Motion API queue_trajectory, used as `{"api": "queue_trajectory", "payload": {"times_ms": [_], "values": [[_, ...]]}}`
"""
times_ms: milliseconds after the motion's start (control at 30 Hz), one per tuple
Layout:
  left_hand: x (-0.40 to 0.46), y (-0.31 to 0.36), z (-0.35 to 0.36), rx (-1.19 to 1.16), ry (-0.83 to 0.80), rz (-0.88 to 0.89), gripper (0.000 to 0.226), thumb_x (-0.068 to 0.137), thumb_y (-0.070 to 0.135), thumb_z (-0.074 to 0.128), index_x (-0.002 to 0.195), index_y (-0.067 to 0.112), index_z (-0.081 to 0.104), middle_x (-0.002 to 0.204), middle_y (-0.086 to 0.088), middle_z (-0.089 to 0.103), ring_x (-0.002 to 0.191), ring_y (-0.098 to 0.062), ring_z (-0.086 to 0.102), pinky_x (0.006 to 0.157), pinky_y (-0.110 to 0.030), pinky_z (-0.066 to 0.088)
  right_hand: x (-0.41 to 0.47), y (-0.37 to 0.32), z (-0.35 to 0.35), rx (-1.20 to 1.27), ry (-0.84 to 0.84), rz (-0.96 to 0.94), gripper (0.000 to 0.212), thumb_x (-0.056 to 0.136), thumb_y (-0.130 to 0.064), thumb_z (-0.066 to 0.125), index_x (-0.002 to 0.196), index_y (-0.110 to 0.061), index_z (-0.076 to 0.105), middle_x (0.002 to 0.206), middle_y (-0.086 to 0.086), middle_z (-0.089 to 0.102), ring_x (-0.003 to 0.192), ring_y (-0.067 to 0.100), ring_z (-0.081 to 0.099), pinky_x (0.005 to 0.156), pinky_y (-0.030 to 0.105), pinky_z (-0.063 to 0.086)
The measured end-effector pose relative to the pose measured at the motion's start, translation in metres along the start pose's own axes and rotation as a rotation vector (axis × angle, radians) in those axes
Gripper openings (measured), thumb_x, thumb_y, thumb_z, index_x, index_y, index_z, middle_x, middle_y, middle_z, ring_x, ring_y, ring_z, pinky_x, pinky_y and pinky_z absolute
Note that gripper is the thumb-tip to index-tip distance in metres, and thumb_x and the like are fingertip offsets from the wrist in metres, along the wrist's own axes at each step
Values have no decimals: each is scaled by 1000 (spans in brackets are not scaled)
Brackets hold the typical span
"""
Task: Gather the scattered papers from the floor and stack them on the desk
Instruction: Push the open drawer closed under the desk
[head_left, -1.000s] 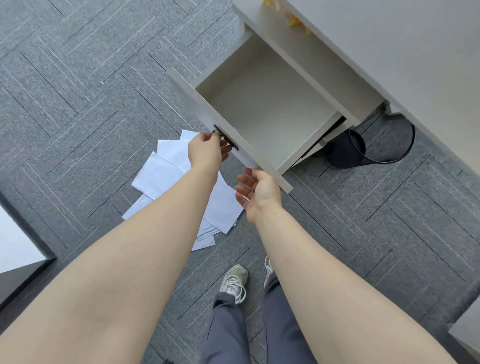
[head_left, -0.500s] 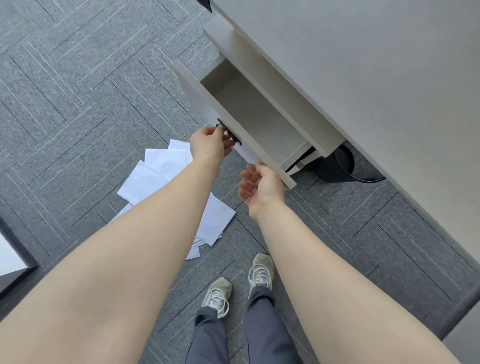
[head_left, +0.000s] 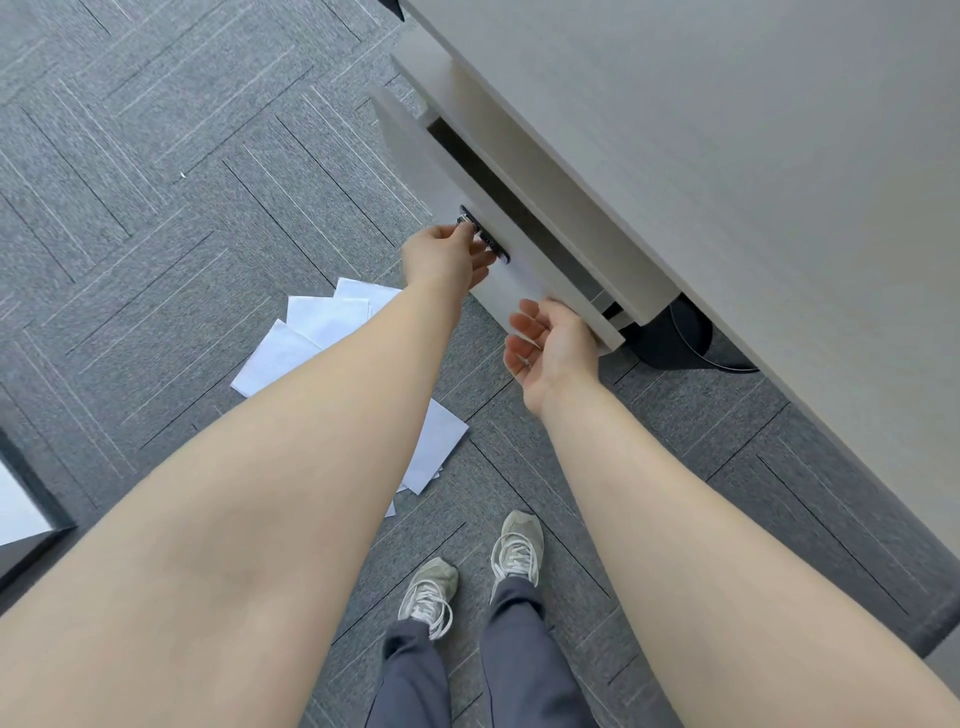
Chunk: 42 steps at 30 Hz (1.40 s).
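Observation:
Several white papers (head_left: 311, 332) lie fanned out on the grey carpet, partly hidden under my left forearm. The pale desk (head_left: 727, 156) fills the upper right. Its drawer (head_left: 431, 171) stands nearly pushed in, with only a narrow dark gap showing. My left hand (head_left: 447, 257) pinches the key at the drawer's dark lock (head_left: 483, 234). My right hand (head_left: 553, 345) rests with relaxed fingers against the lower right corner of the drawer front, palm turned up, holding nothing.
A black waste bin (head_left: 680, 338) sits under the desk just right of the drawer. My two sneakers (head_left: 514, 545) stand on the carpet below the papers. A dark-edged white panel (head_left: 21, 499) juts in at the left edge.
The drawer has slid from wide open to almost closed under the desk. Both hands followed it toward the desk, the left one staying at the lock.

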<state>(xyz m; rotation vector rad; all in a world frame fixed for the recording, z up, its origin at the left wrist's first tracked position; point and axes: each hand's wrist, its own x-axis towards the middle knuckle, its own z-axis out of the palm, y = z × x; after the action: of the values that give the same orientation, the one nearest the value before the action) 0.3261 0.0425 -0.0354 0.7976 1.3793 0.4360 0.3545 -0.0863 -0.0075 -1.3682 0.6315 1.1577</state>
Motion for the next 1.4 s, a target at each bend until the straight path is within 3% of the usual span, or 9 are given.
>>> {"api": "queue_trajectory", "payload": {"times_ms": [300, 400, 633, 933, 1100, 1167, 1267, 1400], "values": [[4, 7, 13, 58, -30, 14, 10, 93, 15, 58, 85, 11, 56, 80, -9, 68, 56, -13, 68, 52, -23, 56, 9, -15, -6, 15, -23, 4, 19, 94, -29, 52, 88, -17, 66, 76, -3, 66, 62, 13, 54, 54, 22, 45], [4, 7, 19, 62, -36, 25, 7, 93, 15, 58, 91, 9, 58, 79, -8, 68, 58, -14, 68, 52, -23, 56, 12, -20, -9, 9, -29, -10, 20, 94, -29, 51, 89, -17, 66, 75, -3, 66, 60, 12, 54, 52, 21, 45], [7, 7, 27, 42, -15, 36, 14, 95, 13, 56, 81, 12, 53, 75, -8, 65, 61, -16, 66, 59, -25, 58, 18, -24, -13, -11, -48, -25, 19, 94, -32, 54, 90, -19, 67, 78, -5, 70, 64, 11, 56, 51, 20, 46], [12, 10, 32, 61, 5, 43, 15, 94, 11, 58, 79, 11, 54, 75, -11, 66, 62, -19, 67, 53, -26, 57, 22, -26, -13, -3, -61, -43, 20, 96, -31, 51, 88, -21, 66, 74, -7, 70, 59, 9, 55, 52, 19, 44], [12, 8, 29, 103, -20, 79, 14, 94, 11, 57, 80, 12, 55, 78, -9, 67, 64, -20, 68, 62, -30, 59, 23, -23, -14, -24, -46, -73, 21, 96, -32, 52, 89, -21, 68, 73, -8, 71, 58, 9, 56, 52, 20, 45], [11, 6, 26, 164, -47, 122, 3, 91, 10, 59, 90, 11, 56, 83, -9, 68, 65, -21, 70, 68, -34, 59, 23, -22, -14, -31, -29, -81, 20, 95, -30, 53, 89, -20, 69, 73, -7, 71, 58, 9, 56, 53, 21, 45], [8, 0, 18, 485, -29, 332, 28, 88, 12, 58, 116, 15, 54, 91, -3, 70, 77, -23, 72, 77, -40, 58, 20, -19, -12, -92, -3, -122, 18, 94, -26, 54, 95, -17, 70, 76, -3, 70, 57, 12, 56, 53, 22, 46], [6, -3, 7, 823, 14, 566, 32, 92, 17, 51, 123, 21, 55, 103, 1, 72, 94, -27, 66, 83, -38, 51, 14, -19, -7, -319, 10, -247, 19, 94, -18, 53, 105, -12, 67, 76, 2, 67, 50, 13, 53, 47, 21, 45]]}}
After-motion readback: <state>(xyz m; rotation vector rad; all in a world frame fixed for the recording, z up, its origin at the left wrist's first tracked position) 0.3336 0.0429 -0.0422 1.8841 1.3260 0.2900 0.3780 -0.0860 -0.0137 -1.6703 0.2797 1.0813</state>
